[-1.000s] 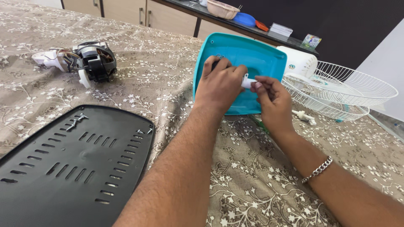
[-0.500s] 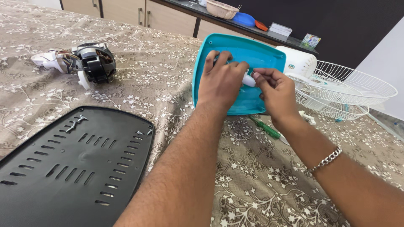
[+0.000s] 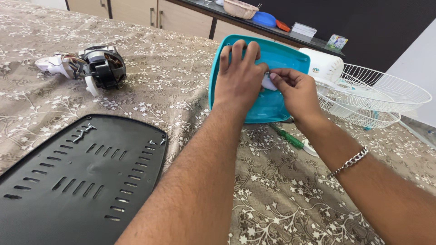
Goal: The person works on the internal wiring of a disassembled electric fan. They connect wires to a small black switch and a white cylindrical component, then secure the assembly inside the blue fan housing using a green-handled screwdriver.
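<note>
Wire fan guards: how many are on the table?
2, stacked at the table's far right: the upper white wire fan guard rests on the lower white wire fan guard. More may lie out of view.

The left hand (image 3: 239,81) covers much of the teal base (image 3: 281,59), and the small white part (image 3: 269,83) pinched by the right hand (image 3: 295,93) shows only as a sliver between the fingers. The green screwdriver (image 3: 287,137) has its tip under the base. The black vented panel (image 3: 77,181) is cut off at the bottom-left edge
</note>
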